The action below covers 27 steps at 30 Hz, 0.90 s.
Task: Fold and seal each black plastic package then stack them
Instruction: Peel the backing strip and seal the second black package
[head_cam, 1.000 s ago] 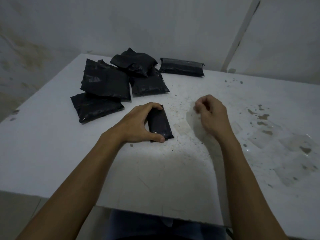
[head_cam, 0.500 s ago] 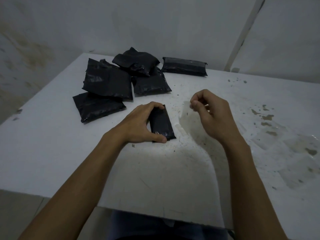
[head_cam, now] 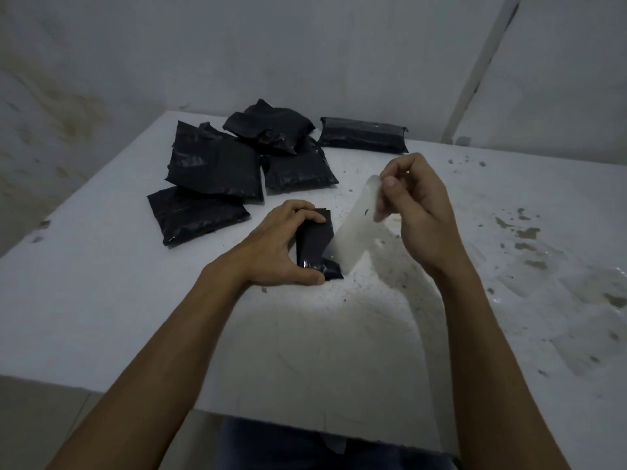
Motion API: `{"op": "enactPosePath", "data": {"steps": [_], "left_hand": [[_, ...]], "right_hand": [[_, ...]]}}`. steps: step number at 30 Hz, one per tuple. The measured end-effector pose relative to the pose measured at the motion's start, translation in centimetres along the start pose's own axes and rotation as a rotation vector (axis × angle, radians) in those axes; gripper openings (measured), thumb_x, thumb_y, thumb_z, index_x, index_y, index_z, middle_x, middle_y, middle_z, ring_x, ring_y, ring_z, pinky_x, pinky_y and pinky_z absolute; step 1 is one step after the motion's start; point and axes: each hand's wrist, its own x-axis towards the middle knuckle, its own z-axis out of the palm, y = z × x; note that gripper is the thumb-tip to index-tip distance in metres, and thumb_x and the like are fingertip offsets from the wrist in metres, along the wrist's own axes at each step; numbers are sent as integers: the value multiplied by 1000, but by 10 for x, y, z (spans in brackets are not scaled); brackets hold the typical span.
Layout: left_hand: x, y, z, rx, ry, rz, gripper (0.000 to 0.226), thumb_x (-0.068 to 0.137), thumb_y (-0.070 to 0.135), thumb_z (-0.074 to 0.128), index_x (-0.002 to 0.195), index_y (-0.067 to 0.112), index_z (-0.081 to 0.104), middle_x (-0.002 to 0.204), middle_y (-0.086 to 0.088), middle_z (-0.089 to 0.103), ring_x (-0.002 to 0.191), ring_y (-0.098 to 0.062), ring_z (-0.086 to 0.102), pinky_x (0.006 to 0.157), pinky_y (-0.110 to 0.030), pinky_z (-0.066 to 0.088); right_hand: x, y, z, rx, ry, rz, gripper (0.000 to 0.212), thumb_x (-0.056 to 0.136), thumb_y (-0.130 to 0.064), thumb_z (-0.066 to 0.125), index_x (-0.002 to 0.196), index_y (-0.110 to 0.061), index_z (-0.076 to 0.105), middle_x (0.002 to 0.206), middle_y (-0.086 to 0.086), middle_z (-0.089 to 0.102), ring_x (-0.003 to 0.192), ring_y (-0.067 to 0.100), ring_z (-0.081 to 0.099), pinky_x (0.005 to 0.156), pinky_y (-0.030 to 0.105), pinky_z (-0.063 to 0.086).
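My left hand [head_cam: 271, 247] holds a small folded black package [head_cam: 314, 247] down on the white table [head_cam: 101, 300]. My fingers curl over its far end and my thumb presses along its near edge, so the package sits snug in my grip, right in the middle of the table in front of me.

My right hand [head_cam: 419, 205] is lifted above the table. Its thumb and fingers pinch the top end of a strip of clear tape [head_cam: 354, 228]. The tape hangs down at a slant — its low end is just beside the package, and it looks like it touches the package's right edge, but I cannot be sure.

Farther back on the left lies a pile of black packages [head_cam: 217, 167], some on top of others. One is flat at the near left, one big one leans over it, and two more are behind, with a crumpled one on top. A long black package [head_cam: 363, 135] lies alone near the wall, apart from the pile.

The right side of the table has brown spots and shiny wet-looking patches [head_cam: 529, 232] — well away from my hands.
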Motion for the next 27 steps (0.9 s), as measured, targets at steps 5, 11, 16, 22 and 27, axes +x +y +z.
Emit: {"op": "enactPosePath", "data": {"steps": [5,11,16,22,27], "left_hand": [[0,2,0,41,14,5,99,60,66,82,144,40,37,141,22,36,125,-4,38,116,-50,37],[1,0,1,105,-20,-24,114,63,71,78,157,32,27,149,20,28,126,-1,29,123,-52,28],[5,-5,3,175,-46,-18,123,61,83,65,162,27,21,154,16,21,144,-15,26,129,-52,8],[8,-6,4,197,-63,-28,130,60,87,61,164,24,15,160,13,17,154,-15,12,130,-49,-1],[7,-4,3,178,-59,-27,127,61,84,64,163,25,16,158,14,19,151,-10,16,129,-44,-4]], "right_hand": [[7,13,13,119,30,104,15,107,-4,46,100,-12,57,68,0,57,65,17,59,67,29,55],[18,26,26,305,87,279,14,107,-9,49,100,-15,61,76,2,49,61,8,49,61,25,51],[24,32,29,263,2,372,13,106,-16,53,99,-20,64,81,12,44,55,11,35,54,26,33],[30,34,36,240,-69,488,10,104,-20,59,104,-21,68,71,2,49,52,13,36,47,26,32],[28,45,53,14,5,500,10,103,-19,59,110,-15,66,69,4,54,46,6,46,43,21,39]]}}
